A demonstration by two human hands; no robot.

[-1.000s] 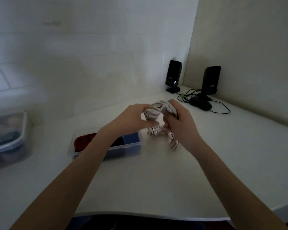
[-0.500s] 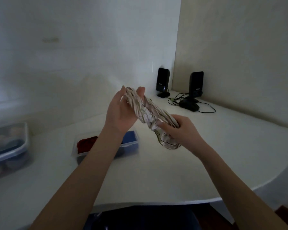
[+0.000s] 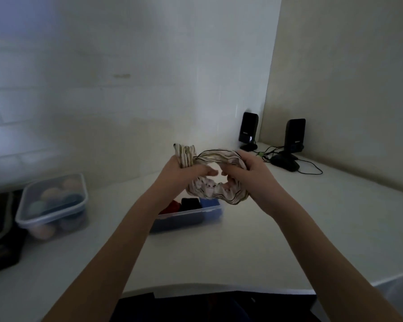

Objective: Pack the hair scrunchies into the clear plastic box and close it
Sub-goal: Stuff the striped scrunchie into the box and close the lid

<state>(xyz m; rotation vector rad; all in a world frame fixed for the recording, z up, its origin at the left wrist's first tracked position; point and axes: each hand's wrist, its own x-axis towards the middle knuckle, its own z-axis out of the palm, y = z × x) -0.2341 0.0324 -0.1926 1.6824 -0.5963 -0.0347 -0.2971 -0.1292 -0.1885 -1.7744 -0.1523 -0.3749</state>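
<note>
— Well, what is being held above the bench (image 3: pixel 289 228)?

— A striped scrunchie (image 3: pixel 215 190) of pale cloth with dark lines is gripped by both hands. The left hand (image 3: pixel 180 174) is closed around a bunched end of it, which sticks up above the fist. The right hand (image 3: pixel 249 175) is closed on the opposite side, so that the cloth is drawn out into an open loop between the two.

— And where is the clear plastic box (image 3: pixel 191 213) seen?

— It is set on the bench just beneath and behind the hands, partly hidden by the left forearm. No lid is seen on it. Three scrunchies are packed inside: a red scrunchie (image 3: pixel 171 208) at the left, a black scrunchie (image 3: pixel 191 203) in the middle, and a blue scrunchie (image 3: pixel 209 203) at the right. The striped one is held clear of the box, just above its right end.

— What else is found on the bench?

— A second lidded box (image 3: pixel 52 206) is placed well to the left, filled with rounded things in soft colours; what they are cannot be told. A dark object is seen at the far left edge, cut off by the frame. Two black speakers (image 3: pixel 249 130) are stood in the far corner, with their cables (image 3: pixel 310 167) trailed across the surface beside them.
</note>
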